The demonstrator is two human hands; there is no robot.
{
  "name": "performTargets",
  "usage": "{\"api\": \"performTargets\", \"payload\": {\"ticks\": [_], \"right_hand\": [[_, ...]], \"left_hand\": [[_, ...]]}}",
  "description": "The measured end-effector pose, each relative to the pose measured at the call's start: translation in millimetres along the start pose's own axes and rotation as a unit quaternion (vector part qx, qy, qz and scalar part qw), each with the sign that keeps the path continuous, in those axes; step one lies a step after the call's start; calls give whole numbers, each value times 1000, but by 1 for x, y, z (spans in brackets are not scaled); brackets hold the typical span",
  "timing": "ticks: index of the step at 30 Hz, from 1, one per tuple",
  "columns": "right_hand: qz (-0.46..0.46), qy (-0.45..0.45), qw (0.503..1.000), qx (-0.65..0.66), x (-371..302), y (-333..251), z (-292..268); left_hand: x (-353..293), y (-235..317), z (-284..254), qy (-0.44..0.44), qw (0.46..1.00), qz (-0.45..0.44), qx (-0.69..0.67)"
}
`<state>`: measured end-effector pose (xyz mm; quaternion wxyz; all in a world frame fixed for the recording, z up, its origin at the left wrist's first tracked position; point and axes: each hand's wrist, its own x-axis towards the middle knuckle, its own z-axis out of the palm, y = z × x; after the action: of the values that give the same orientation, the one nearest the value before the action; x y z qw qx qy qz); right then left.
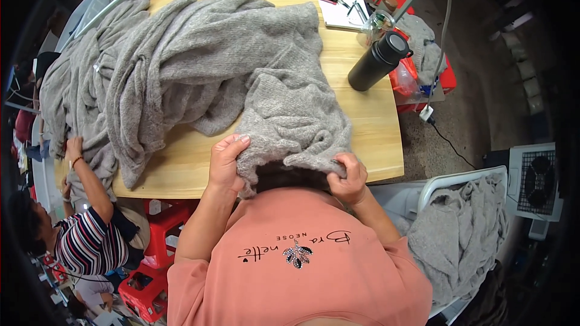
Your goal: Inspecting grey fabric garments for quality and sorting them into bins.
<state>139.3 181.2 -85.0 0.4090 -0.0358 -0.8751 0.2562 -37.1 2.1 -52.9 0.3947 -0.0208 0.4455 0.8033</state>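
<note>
A grey knitted garment [290,99] lies at the near edge of the table, its near end pulled toward me. My left hand [227,160] pinches the left side of that end, thumb on top. On the right side, my right hand [348,178] grips the same edge with curled fingers. Between the hands the edge gapes, showing a dark opening. The far part of the garment runs up beside a big heap of grey knitwear [199,42]; I cannot tell where one piece stops and another starts.
A black flask [379,60], a clear jar [376,27] and a notepad [335,15] with pens stand on the right of the wooden table [377,139]. More knitwear [459,235] fills a white chair at right. At left, a person in stripes [90,235] handles the heap near red stools [145,293].
</note>
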Motion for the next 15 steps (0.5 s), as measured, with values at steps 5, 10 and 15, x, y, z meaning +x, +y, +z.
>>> {"api": "performTargets", "payload": {"ticks": [5, 10, 15], "right_hand": [[-86, -14, 996, 12, 32, -7, -13], [-197, -175, 957, 122, 61, -33, 1], [-204, -170, 948, 177, 57, -36, 16]], "left_hand": [[1, 1, 5, -38, 995, 40, 84], [-17, 12, 28, -43, 986, -19, 157], [-11, -18, 32, -73, 981, -3, 179]]}}
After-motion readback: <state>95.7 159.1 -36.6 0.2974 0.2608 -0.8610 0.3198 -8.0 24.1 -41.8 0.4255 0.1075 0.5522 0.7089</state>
